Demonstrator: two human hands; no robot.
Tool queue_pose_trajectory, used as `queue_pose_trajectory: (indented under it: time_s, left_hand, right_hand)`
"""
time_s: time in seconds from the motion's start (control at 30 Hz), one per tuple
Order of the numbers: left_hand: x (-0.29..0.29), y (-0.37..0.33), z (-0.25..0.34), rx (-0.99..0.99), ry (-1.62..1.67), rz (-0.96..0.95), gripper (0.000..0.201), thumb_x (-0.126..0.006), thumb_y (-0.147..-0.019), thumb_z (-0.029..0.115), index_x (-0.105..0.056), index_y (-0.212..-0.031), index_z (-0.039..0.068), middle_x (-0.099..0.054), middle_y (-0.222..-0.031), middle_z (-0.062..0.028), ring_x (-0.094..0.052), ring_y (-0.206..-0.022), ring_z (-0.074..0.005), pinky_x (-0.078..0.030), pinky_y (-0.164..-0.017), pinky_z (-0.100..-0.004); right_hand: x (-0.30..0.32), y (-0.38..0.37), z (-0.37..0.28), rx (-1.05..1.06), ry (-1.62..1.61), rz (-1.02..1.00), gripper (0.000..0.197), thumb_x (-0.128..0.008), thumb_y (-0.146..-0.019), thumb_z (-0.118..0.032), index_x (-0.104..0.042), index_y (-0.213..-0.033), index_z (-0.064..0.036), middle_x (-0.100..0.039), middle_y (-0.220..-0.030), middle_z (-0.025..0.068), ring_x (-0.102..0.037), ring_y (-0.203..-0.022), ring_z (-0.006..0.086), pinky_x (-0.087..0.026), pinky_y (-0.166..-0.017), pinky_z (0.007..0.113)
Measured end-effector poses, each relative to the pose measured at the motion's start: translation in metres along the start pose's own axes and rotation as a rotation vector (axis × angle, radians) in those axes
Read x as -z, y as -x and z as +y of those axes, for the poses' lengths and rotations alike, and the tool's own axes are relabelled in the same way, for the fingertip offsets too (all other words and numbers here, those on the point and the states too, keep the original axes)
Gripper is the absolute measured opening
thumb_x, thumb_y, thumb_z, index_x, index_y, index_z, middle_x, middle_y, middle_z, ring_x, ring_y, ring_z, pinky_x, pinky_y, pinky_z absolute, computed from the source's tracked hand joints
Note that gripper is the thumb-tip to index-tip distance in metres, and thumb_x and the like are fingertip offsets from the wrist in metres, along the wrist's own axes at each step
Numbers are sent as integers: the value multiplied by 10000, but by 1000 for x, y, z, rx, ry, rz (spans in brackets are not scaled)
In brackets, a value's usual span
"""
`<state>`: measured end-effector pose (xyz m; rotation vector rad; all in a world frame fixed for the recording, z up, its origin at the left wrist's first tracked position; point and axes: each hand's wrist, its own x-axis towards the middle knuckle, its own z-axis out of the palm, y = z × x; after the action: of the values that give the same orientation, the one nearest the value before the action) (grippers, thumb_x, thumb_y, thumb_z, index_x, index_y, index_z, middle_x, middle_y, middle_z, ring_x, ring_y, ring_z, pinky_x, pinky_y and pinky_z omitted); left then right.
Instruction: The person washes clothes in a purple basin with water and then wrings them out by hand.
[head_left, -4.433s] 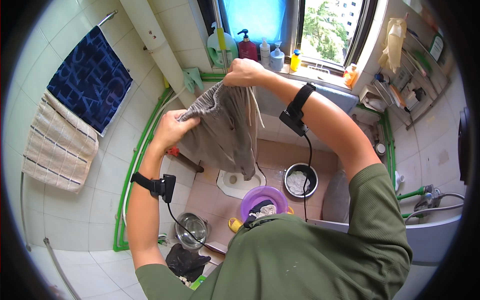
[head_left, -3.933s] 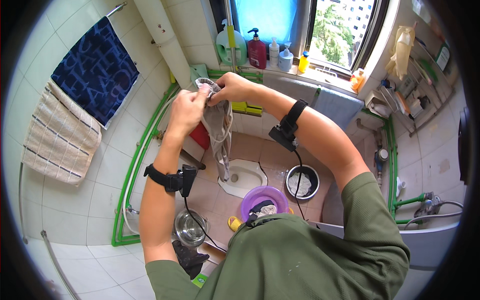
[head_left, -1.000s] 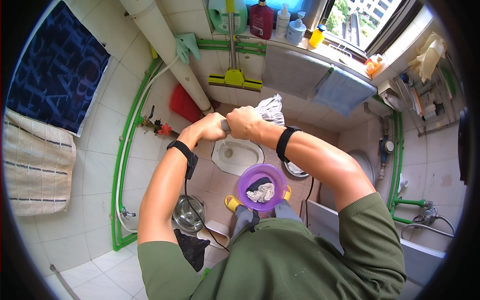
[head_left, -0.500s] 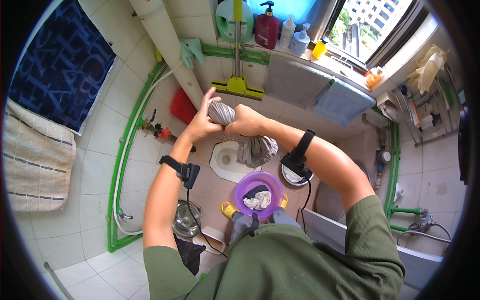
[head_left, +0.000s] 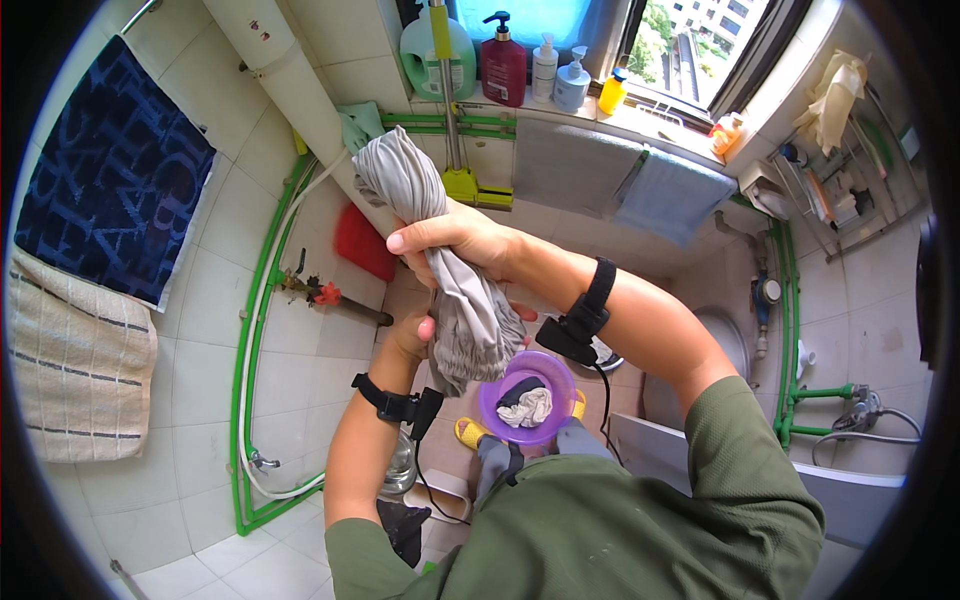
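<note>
Above the purple bowl (head_left: 527,396), the right hand (head_left: 455,240) and left hand (head_left: 415,333) both squeeze the twisted grey cloth (head_left: 440,260).

hands: 2, left (head_left: 412,335), right (head_left: 450,240)
grey cloth (head_left: 440,270): 1
purple bowl (head_left: 527,397): 1
sill bottles (head_left: 503,68): 5
wall towels (head_left: 110,180): 2
wrist straps (head_left: 590,315): 2

garment (head_left: 440,260) above basin (head_left: 527,397), towels (head_left: 90,270) left
</note>
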<state>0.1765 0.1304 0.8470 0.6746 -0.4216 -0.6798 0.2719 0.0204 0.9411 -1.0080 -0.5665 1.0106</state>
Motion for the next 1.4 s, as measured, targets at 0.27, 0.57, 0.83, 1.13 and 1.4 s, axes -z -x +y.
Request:
queue_pose_trajectory:
  time_s: [0.27,0.57,0.83,1.13,1.4]
  left_hand:
    - [0,-3,4,245,-171,509,475,-763,-701,204,-586,-1081,-19,-671,-940,-119,-676,-819,-199,-577,-765,-347]
    - [-12,-15,-2,65,-122,589,444,-672,-714,5,-554,-1138,-50,-656,-1028,-162,-679,-786,-212,-592,-667,-326]
    - [-3,-14,-9,109,-212,699,327,-686,-774,53,-600,-1086,2,-593,-855,-27,-597,-773,-123,-500,-688,-280]
    - [28,-24,-27,444,-1680,1108,301,-694,-748,338,-712,-788,40,-698,-814,-214,-687,-787,-390,-548,-704,-473]
    - [47,-23,-27,315,-1435,1374,380,-688,-754,364,-719,-851,-2,-690,-867,-253,-674,-836,-413,-537,-718,-452]
  right_hand:
    - [25,-5,20,2,205,216,287,-808,-746,-245,-587,-769,-63,-564,-685,22,-509,-609,119,-410,-563,292]
    - [21,-7,33,79,274,400,288,-805,-763,-221,-594,-803,-29,-561,-713,-4,-469,-635,91,-419,-594,287]
    - [29,-18,59,201,286,508,302,-784,-762,-222,-627,-859,17,-610,-759,27,-512,-678,120,-459,-653,310]
    - [42,-51,101,-237,590,1130,386,-740,-784,-304,-687,-961,35,-688,-999,243,-664,-976,389,-529,-839,434]
    - [56,-60,96,-161,389,969,675,-773,-709,-452,-608,-1110,64,-684,-1020,246,-675,-986,341,-522,-879,420]
